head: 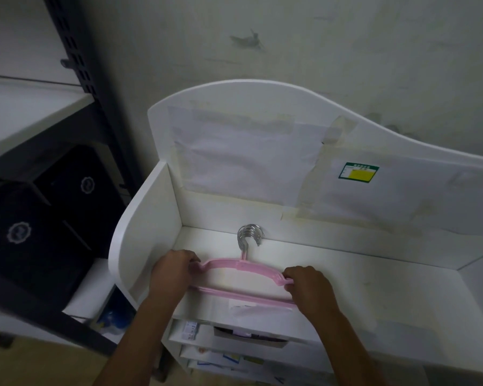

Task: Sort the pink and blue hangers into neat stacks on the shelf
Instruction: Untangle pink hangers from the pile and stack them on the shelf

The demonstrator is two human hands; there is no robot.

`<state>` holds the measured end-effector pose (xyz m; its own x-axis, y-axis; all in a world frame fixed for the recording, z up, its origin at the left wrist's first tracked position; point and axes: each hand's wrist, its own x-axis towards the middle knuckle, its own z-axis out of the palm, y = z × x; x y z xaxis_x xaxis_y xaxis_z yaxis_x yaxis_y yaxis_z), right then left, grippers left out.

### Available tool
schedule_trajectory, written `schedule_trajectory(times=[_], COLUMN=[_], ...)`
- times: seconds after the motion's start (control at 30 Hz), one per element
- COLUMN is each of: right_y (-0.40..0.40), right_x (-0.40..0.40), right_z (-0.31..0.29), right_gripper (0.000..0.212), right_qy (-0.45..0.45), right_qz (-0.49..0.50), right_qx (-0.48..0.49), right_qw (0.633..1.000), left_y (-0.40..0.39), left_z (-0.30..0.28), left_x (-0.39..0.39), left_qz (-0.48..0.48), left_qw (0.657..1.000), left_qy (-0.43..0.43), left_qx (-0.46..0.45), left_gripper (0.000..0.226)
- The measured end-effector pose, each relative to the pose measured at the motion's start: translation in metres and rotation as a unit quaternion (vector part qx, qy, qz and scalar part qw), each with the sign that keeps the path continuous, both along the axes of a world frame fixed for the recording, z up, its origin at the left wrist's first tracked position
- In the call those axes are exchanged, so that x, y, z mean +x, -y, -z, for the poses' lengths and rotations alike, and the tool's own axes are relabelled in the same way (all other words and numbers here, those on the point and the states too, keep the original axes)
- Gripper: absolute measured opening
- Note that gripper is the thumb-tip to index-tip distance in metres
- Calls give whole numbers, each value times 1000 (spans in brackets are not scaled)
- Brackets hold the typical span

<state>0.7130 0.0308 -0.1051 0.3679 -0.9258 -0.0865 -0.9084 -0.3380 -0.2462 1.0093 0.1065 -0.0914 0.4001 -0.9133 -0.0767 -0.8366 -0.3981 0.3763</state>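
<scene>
While both hands grip opposite ends, the left hand (176,270) and right hand (307,285) square the pink hanger stack (243,267) flat on the white shelf (374,277), steel hooks (250,236) nesting against the far back panel, likely for alignment.

Single head-worn view, steeply downward and forward, close over the white shelf (374,288) against the wall (346,51).
</scene>
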Motion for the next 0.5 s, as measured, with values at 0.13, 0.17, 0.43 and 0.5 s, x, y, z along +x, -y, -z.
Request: schedule_trajectory(times=[0.13,0.17,0.43,0.5], right_y=[3,4,10,9], right_x=[8,9,8,8], right_z=[3,3,0,0], right_gripper=[7,7,10,9], right_qy=[-29,-34,-47,-40], right_qz=[-5,-4,-5,-5], right_qx=[2,0,3,6], right_qw=[1000,999,999,999], left_y=[0,-1,-5,-5], left_z=[3,5,3,1], left_x=[2,2,-9,-8], left_qz=[16,17,-1,1], left_qw=[1000,1000,1000,1000], left_qy=[3,5,25,14], left_qx=[10,9,-15,-12], left_gripper=[44,46,38,37])
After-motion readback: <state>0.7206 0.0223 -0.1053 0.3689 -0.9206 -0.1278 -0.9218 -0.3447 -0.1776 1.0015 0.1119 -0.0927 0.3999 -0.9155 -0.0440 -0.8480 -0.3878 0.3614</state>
